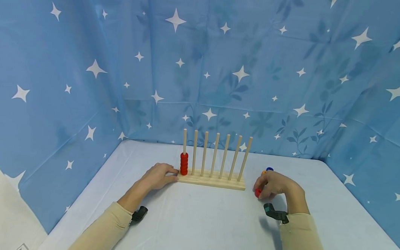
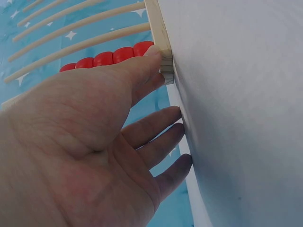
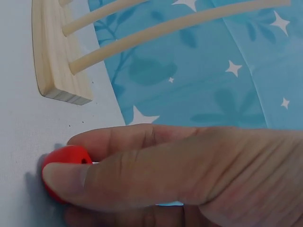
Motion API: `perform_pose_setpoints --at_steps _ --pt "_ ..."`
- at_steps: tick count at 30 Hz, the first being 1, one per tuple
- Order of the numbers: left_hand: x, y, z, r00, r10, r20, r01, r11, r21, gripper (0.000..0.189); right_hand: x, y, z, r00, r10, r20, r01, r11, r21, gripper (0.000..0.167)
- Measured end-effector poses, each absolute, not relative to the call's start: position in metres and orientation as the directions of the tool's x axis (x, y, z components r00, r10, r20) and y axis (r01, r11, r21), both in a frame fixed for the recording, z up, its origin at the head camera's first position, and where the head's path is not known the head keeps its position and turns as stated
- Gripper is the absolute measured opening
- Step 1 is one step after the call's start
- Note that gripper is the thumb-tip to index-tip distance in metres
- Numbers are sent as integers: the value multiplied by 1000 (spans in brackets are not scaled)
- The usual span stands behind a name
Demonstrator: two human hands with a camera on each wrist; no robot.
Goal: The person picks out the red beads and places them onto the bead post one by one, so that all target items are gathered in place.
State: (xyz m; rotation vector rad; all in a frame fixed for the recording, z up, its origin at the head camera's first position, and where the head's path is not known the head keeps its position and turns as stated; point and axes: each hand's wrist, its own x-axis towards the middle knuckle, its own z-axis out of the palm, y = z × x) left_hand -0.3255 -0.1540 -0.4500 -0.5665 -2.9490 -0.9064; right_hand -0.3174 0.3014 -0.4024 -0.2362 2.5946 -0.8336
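Note:
A wooden peg rack (image 1: 210, 182) stands on the table, with several upright pegs in a row. Red beads (image 1: 184, 164) are stacked on its leftmost peg, reaching partway up. My left hand (image 1: 158, 175) pinches the left end of the rack's base between thumb and index finger, while its other fingers spread toward the tabletop. To the right of the rack, my right hand (image 1: 275, 185) holds a loose red bead (image 3: 71, 153) between thumb and fingers, close to the table surface. The thumb covers part of this bead in the right wrist view.
A blue bead (image 1: 269, 168) and an orange bead (image 1: 264, 172) lie just behind the right hand, partly hidden by it. The white-covered table (image 1: 195, 223) is bounded by a blue star-patterned curtain (image 1: 210, 65) at the back and sides. Both wrists wear dark camera mounts.

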Motion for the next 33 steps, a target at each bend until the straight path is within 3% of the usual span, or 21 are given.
perform_pose_setpoints --at_steps 10,20,33 --pt "-324 -154 -448 -929 351 115 356 767 535 30 -322 302 -395 -910 -367 -192 -167 749 -641 23" --pt "-323 -153 -448 -936 335 111 340 769 541 30 -323 299 -383 -938 -344 -43 -239 731 -639 33" --pt "-324 -154 -449 -931 344 123 353 763 541 28 -323 288 -371 -957 -246 151 -285 730 -622 31"
